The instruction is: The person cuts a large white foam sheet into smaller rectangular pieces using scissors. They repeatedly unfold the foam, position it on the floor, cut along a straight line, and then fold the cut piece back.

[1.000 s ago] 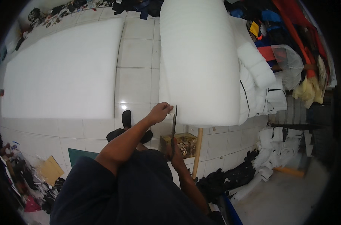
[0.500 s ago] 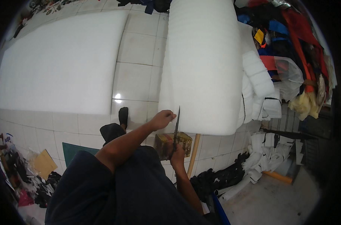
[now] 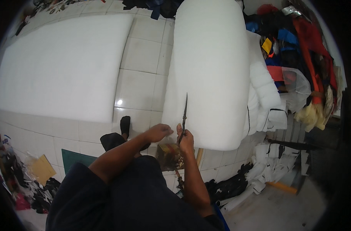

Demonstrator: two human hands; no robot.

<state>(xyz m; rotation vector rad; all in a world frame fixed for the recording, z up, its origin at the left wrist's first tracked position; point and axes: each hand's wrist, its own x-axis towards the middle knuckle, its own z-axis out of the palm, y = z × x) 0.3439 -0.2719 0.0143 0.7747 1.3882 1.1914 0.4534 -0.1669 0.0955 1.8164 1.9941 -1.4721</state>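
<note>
Shows at far left a broad white sheet (image 3: 61,69), flat on the pale tiled floor (image 3: 135,87). Near the lower left rim, has a tan board (image 3: 42,170) among scraps, then a green sheet (image 3: 76,158) partly behind a dark sleeve (image 3: 77,184). Farther right, sets a black-covered foot (image 3: 125,126) on the tiles. Bends the left hand (image 3: 158,133) inward beside the near left corner of a thick white bundle (image 3: 212,73), with fingers curled; impossible to make out any pinched piece. Just below, shows a patterned box (image 3: 167,156) between the forearms. Grasps dark scissors (image 3: 184,118) in the right hand (image 3: 186,141) by the handles, with thumb raised and blades close together, pointing away over the bundle; unclear as to contact. Farther right, shows folded white padding (image 3: 263,86) beside the bundle, then heaped coloured cloth (image 3: 287,38).
</note>
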